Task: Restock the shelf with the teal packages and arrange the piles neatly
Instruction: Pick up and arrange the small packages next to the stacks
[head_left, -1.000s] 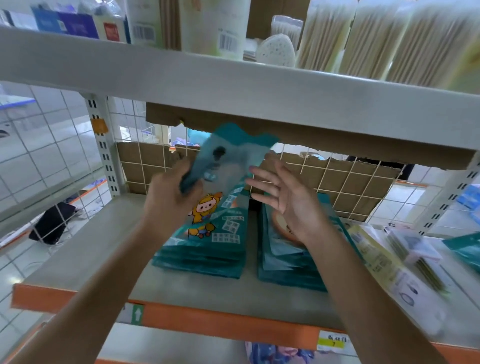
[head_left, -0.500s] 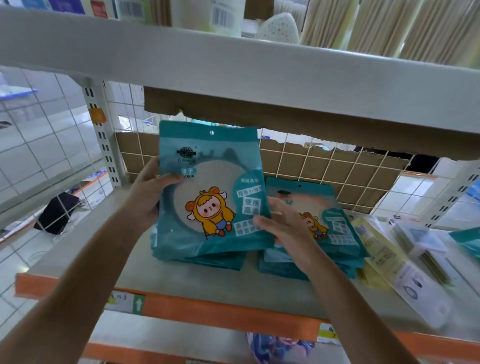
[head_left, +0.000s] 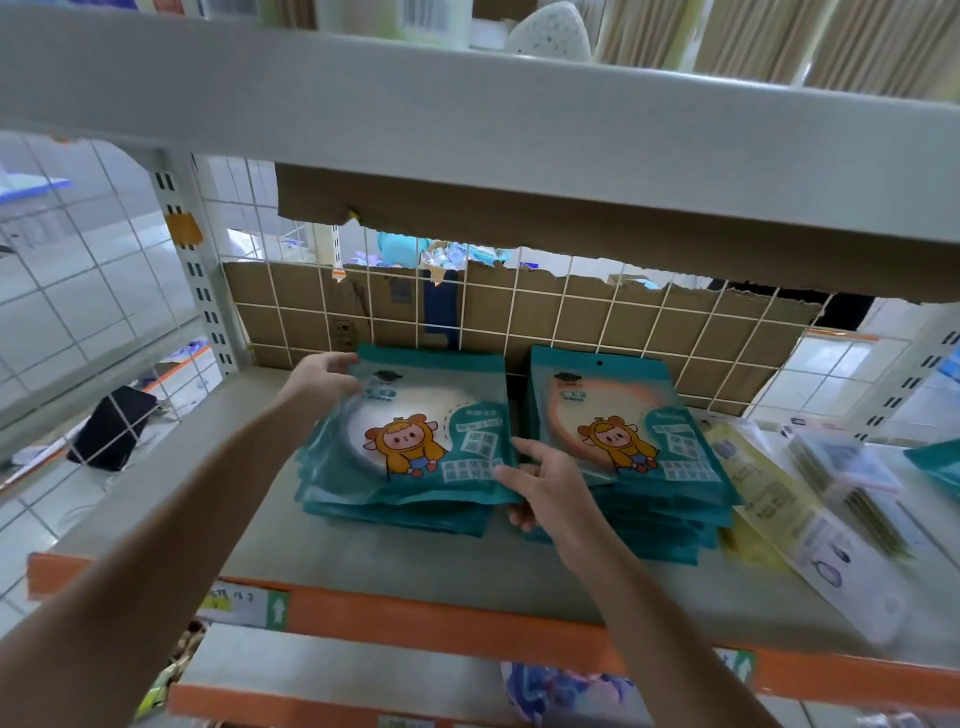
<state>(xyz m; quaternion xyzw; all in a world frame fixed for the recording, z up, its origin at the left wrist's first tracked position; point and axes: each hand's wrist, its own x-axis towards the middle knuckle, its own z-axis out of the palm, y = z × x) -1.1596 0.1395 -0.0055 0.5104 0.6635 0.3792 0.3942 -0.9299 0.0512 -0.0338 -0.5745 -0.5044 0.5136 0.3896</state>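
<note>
On the shelf (head_left: 363, 566), left hand (head_left: 324, 376) and right hand (head_left: 545, 483) pinch opposite corners of the top teal package (head_left: 415, 431), atop the left pile (head_left: 395, 512). Released crooked, it could slide off or knock the right pile (head_left: 639, 514).

The left pile (head_left: 395, 512) lies on the shelf board (head_left: 363, 566). The top package (head_left: 415, 431) sits on that pile, slightly askew. The left hand (head_left: 324, 376) holds it at the pile's far left corner; the right hand (head_left: 545, 488) pinches it at the pile's near right corner (in the gap beside the neighbour). Just right of the left pile lies the right pile (head_left: 649, 530), near but apart. Farther right lie flat packets (head_left: 779, 514). Behind the left pile rises the wire grid (head_left: 613, 306), with a cardboard sheet (head_left: 519, 327) behind that. Above the pile runs the upper shelf (head_left: 467, 119); behind and left of it stands the upright post (head_left: 192, 270).
</note>
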